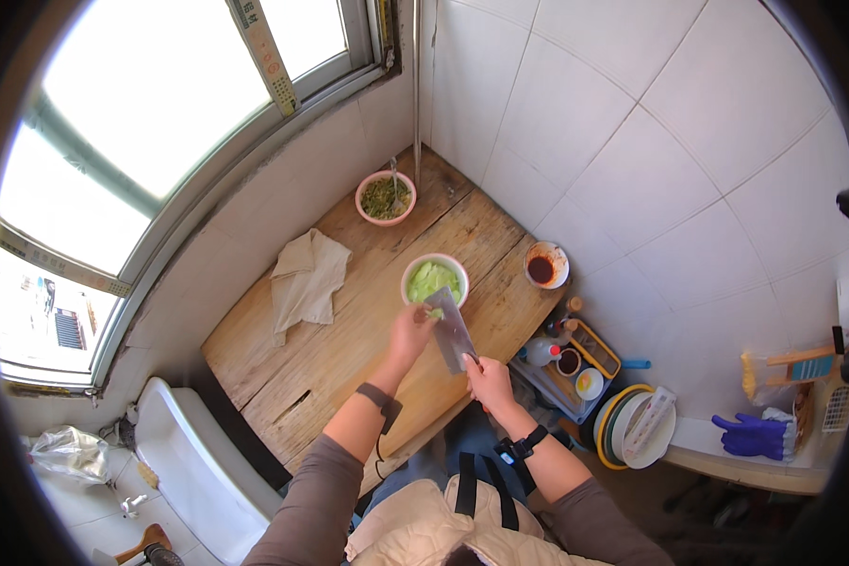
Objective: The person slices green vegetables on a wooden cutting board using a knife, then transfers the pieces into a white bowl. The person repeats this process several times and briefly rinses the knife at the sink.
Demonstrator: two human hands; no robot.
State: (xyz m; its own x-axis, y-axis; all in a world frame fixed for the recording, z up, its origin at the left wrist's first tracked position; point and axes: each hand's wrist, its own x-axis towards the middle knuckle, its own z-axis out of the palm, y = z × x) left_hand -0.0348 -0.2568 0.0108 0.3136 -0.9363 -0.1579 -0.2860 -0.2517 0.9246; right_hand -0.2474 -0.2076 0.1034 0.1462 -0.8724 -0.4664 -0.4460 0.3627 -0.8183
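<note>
My right hand grips the handle of a cleaver, whose broad blade points away from me over the wooden table. Its far end reaches the near rim of a bowl holding pale green vegetable slices. My left hand is at the blade's left edge, with its fingertips on a small green piece by the blade. Left of the bowl lies a crumpled beige cloth. Farther back stands a pink-rimmed bowl of chopped greens with a spoon in it.
A small bowl of dark red sauce sits at the table's right corner. Below it, a rack holds bottles and cups, near stacked basins. Tiled walls and a window enclose the wooden table; a white sink is at lower left.
</note>
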